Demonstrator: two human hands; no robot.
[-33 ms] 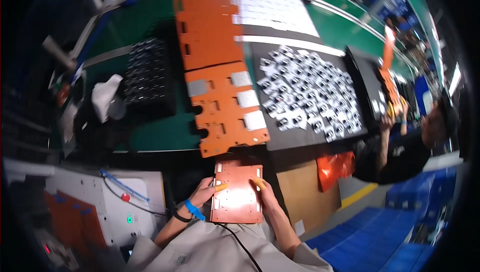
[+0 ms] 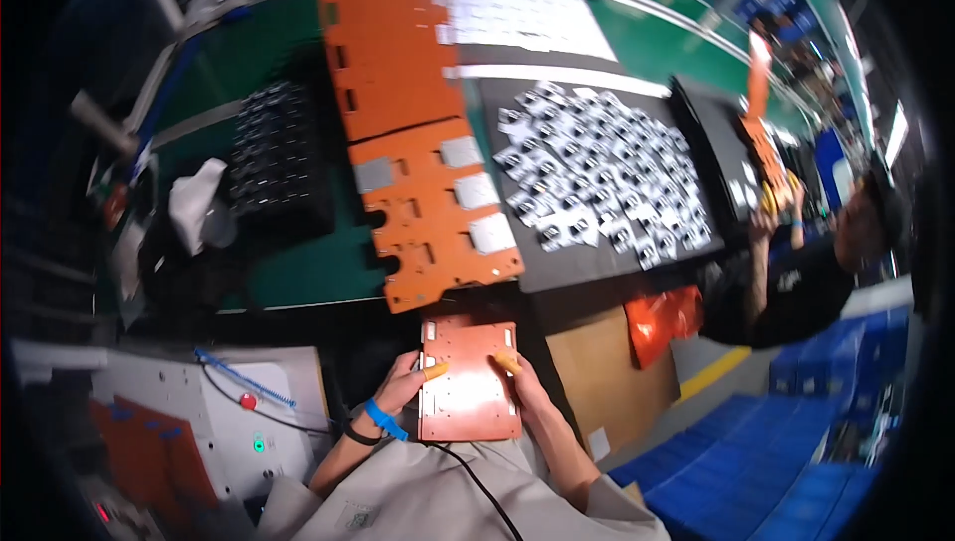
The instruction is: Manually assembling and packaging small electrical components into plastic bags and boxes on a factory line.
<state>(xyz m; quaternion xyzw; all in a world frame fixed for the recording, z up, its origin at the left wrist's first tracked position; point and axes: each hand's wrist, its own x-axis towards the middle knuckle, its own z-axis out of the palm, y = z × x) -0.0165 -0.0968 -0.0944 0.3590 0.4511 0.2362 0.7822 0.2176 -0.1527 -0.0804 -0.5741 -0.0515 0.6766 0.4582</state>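
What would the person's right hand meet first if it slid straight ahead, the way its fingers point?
Probably the long orange panel overhanging the green bench; the right hand already rests on the small orange plate. Depth is unclear.

Small flat rectangular orange plate (image 2: 468, 382): rigid board with a smooth copper-orange face, dotted with rows of tiny holes and edged by pale strips along its two long sides. Held level and face-up, long axis running away from the person, just below the near edge of the workbench. Gripped at both long edges: the left hand (image 2: 403, 390) at its left side, an orange-capped fingertip lying on the face; the right hand (image 2: 525, 392) at its right side, likewise with a capped fingertip on top. Near end sits over the person's lap.
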